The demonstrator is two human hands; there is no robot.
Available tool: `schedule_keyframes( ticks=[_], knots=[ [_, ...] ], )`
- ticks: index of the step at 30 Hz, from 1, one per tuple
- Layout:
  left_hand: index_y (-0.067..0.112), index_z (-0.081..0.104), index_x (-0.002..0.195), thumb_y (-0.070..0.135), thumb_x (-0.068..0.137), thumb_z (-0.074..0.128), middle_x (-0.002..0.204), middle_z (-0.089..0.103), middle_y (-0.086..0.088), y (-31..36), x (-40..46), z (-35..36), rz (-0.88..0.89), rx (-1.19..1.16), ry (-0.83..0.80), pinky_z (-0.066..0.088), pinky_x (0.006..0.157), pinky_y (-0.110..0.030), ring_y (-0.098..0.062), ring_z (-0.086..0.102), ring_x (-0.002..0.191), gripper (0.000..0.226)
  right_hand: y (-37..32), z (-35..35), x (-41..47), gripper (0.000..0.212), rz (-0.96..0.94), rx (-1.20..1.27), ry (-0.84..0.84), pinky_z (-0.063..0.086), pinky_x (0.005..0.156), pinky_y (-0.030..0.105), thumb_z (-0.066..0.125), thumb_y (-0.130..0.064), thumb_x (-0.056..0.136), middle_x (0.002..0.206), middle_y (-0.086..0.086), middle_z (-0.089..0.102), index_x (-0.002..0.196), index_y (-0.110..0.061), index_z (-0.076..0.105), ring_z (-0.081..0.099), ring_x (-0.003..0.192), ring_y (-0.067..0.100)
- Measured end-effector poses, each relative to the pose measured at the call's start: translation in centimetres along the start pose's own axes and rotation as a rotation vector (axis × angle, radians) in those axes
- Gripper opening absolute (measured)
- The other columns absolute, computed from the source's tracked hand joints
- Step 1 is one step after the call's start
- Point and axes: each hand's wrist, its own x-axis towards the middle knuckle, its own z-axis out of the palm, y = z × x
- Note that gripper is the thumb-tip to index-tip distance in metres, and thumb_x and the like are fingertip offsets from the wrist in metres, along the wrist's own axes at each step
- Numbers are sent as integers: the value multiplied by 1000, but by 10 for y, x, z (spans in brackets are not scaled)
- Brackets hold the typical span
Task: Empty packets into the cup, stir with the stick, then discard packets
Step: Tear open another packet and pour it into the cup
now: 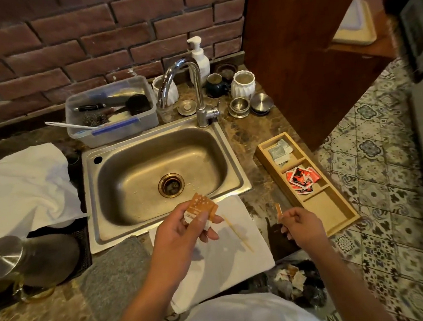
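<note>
While left hand [186, 233] pinches glossy orange packet [202, 207], right hand [300, 225] pinches torn strip [278, 209].

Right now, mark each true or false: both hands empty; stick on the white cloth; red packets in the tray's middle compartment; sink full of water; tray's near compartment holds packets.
1. Both hands are empty. False: the left hand holds orange packets; the right hand pinches a torn strip.
2. The stick lies on the white cloth. True.
3. Red packets sit in the wooden tray's middle compartment. True.
4. The sink is full of water. False: no standing water.
5. The tray's near compartment holds packets. False: empty.
</note>
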Motion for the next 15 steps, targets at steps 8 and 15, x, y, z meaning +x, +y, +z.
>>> schedule_keyframes(
  ticks=[8,15],
  knots=[
    [34,74,105,48,91,63,96,82,-2,1,0,12,-32,26,-29,57,68,-17,-19,76,74,23,16,19,10,19,108,-14,-29,53,56,32,65,-29,95,63,-3,74,79,-19,72,68,60,15],
    [34,73,106,48,92,63,96,82,-3,-6,1,10,-53,36,-24,58,69,-20,-21,76,74,22,32,34,16,27,154,-91,-29,52,57,29,64,-28,98,68,1,74,75,-15,69,69,63,19]
  ],
)
